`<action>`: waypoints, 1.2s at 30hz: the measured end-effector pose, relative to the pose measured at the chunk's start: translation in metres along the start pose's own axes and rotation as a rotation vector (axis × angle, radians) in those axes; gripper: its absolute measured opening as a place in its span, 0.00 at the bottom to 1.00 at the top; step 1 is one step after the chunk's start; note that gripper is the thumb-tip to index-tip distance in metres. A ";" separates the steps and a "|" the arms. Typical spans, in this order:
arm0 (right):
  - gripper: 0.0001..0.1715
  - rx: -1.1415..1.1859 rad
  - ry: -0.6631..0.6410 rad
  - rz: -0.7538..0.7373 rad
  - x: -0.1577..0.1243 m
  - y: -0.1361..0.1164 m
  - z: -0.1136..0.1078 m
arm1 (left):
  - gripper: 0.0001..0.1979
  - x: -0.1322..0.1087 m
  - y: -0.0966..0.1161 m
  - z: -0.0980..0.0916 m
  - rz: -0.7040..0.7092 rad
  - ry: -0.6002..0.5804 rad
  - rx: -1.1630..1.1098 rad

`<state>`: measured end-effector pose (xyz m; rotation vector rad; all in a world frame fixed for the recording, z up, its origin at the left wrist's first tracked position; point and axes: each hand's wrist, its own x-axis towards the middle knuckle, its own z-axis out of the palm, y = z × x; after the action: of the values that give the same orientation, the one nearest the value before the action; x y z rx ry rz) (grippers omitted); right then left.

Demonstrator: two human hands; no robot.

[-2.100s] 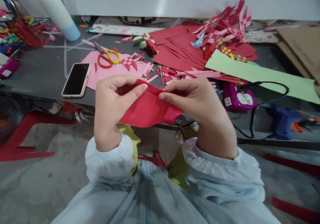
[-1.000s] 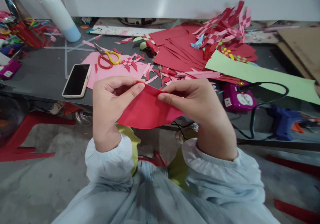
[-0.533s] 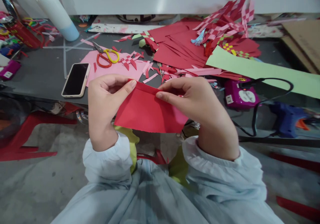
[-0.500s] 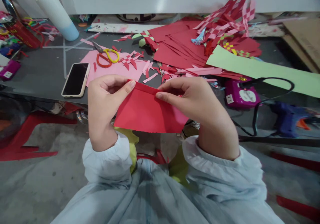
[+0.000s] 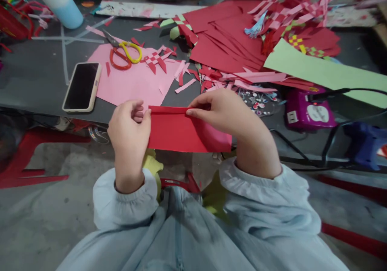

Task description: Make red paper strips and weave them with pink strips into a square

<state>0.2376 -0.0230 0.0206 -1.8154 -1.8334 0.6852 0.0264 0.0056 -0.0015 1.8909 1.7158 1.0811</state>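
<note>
At dial centre, we've the red paper (image 5: pixel 173 132), folded edge (image 5: pixel 167 110) pinched by our right hand (image 5: pixel 223 110); towards nine, our left hand (image 5: pixel 128 128) has just loosened, fingers half-curled, seemingly leaving one grip.

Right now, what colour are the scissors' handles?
One handle loop is yellow, the other orange-red, plain in the head view.

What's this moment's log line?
right hand: pinches top edge of red paper; left hand: at left edge, grip unclear; scissors: partly on pink paper
</note>
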 end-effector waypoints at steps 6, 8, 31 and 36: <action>0.10 -0.031 -0.035 0.018 0.015 0.007 0.010 | 0.16 -0.036 0.015 0.011 0.392 -0.120 0.221; 0.10 -0.014 -0.062 0.020 0.019 0.008 0.011 | 0.20 -0.046 0.017 0.017 0.435 -0.177 0.246; 0.18 -0.512 0.163 -0.245 -0.001 -0.004 0.039 | 0.34 -0.060 0.023 0.026 0.168 -0.443 0.204; 0.18 -0.590 0.208 -0.328 -0.006 0.003 0.041 | 0.34 -0.059 0.024 0.025 0.140 -0.472 0.170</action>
<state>0.2136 -0.0305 -0.0123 -1.7546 -2.2607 -0.1843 0.0626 -0.0498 -0.0173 2.1791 1.4555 0.4808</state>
